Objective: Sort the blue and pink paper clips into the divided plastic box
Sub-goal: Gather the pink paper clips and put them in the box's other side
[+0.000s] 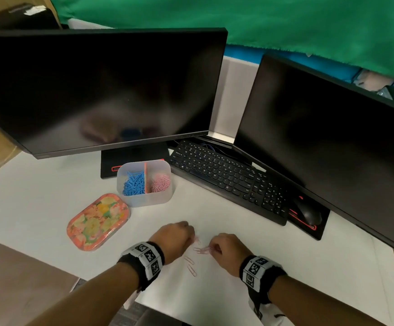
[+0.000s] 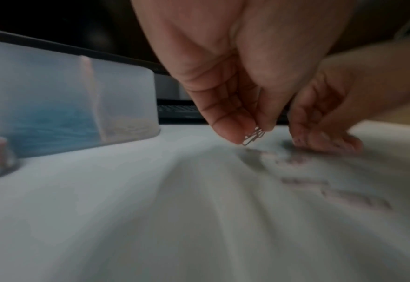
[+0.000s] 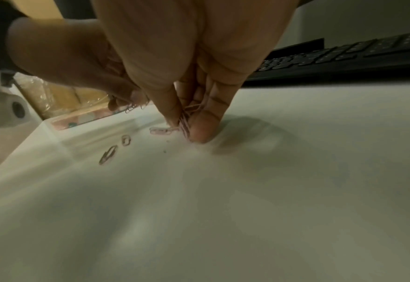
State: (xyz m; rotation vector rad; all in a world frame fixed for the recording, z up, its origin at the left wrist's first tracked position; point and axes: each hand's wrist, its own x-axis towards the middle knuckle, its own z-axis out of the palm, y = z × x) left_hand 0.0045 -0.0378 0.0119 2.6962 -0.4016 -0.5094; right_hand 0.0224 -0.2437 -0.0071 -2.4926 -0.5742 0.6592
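The divided plastic box [image 1: 149, 198] stands in front of the left monitor, with blue clips [image 1: 133, 184] in its left half and pink clips [image 1: 160, 183] in its right half. A few pink clips [image 1: 191, 264] lie loose on the white desk between my hands. My left hand [image 1: 179, 234] is curled and pinches pink paper clips [image 2: 253, 136] just above the desk. My right hand [image 1: 224, 248] pinches a small bunch of pink clips [image 3: 187, 122] with its fingertips down on the desk, beside another loose clip [image 3: 160, 131].
A floral lid [image 1: 98, 222] lies left of my hands. A black keyboard [image 1: 229, 177] and mouse [image 1: 307, 214] sit to the right, under two dark monitors [image 1: 97, 90]. The desk's front edge [image 1: 144, 304] runs close under my forearms.
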